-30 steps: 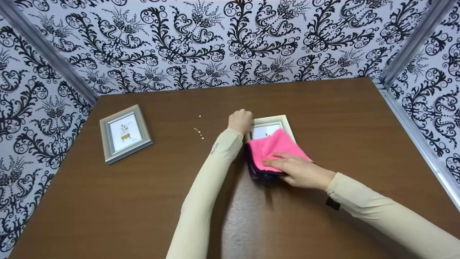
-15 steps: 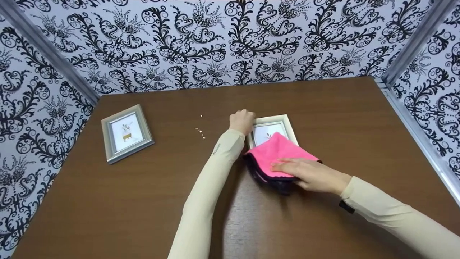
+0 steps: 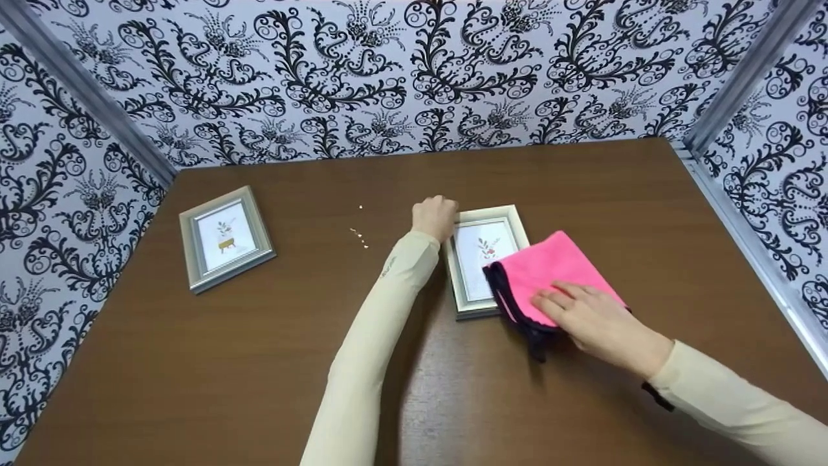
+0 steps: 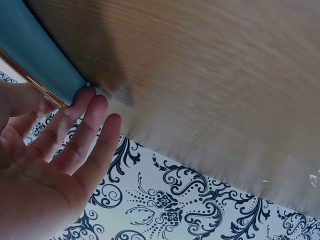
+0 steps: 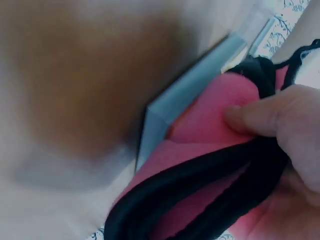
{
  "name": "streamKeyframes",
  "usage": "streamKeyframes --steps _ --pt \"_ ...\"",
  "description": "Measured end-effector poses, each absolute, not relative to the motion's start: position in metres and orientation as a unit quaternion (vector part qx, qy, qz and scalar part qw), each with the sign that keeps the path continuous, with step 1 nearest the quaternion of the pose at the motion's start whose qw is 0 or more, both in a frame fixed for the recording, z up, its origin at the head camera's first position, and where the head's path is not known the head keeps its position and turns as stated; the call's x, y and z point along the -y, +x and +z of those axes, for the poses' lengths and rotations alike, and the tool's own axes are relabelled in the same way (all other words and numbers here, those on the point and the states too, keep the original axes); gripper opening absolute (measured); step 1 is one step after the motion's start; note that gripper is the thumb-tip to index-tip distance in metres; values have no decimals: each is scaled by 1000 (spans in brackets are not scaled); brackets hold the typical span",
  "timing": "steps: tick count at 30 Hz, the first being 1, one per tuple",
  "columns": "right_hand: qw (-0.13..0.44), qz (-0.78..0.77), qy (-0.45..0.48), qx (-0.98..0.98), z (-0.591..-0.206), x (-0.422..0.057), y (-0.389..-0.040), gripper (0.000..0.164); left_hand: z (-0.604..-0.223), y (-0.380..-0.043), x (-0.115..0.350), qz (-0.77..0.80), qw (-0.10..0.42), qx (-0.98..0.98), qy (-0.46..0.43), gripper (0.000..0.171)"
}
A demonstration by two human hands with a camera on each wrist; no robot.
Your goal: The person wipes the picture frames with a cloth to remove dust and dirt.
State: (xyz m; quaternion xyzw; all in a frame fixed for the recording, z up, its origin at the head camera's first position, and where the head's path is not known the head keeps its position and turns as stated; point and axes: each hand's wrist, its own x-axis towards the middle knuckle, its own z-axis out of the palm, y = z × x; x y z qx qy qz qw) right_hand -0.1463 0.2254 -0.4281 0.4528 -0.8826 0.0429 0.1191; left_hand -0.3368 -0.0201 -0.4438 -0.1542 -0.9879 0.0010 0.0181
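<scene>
A picture frame [image 3: 460, 285] with a floral print lies on the table, right of centre in the head view. My left hand [image 3: 435, 217] grips its upper left corner; the left wrist view shows thumb and fingers [image 4: 87, 117] about the frame's edge [image 4: 47, 60]. My right hand [image 3: 598, 323] holds a folded pink cloth [image 3: 550, 265] with black edging, which covers the frame's lower right part. In the right wrist view the thumb [image 5: 255, 117] pinches the cloth [image 5: 210, 112] beside the frame's side [image 5: 185, 82].
A second picture frame [image 3: 262, 233] lies at the left of the brown table [image 3: 310, 349]. Several small pale crumbs [image 3: 359, 237] are scattered between the frames. Patterned walls [image 3: 414, 77] with metal corner strips enclose the table at the back and sides.
My right hand has moved the cloth right and slightly down across the frame, uncovering most of the print and the lower left corner. My left hand stays at the upper left corner.
</scene>
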Motion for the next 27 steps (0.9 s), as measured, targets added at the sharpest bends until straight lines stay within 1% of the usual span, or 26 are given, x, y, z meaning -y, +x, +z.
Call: streamKeyframes --steps 5,10,12,18,20,21,25,27 --pt "129 47 458 878 -436 -227 -128 55 -444 -336 18 12 15 986 -164 22" --pt "109 36 469 876 -446 -219 -120 59 -442 -336 20 14 13 986 -168 22" --pt "105 31 476 873 -449 -214 -121 59 -442 -337 21 13 12 985 -170 22" --pt "135 26 519 844 -452 -192 -125 55 -444 -339 27 11 16 985 -173 22" --pt "142 -23 525 839 -451 -182 -125 53 -445 -340 28 5 19 985 -174 22" --pt "159 -110 514 836 -450 -177 -125 52 -446 -340 28 3 21 984 -176 23" --pt "150 -159 536 815 -448 -162 -128 49 -449 -340 29 -11 29 982 -184 22" --pt "132 -120 552 815 -448 -159 -131 52 -450 -340 29 -15 33 982 -187 22"
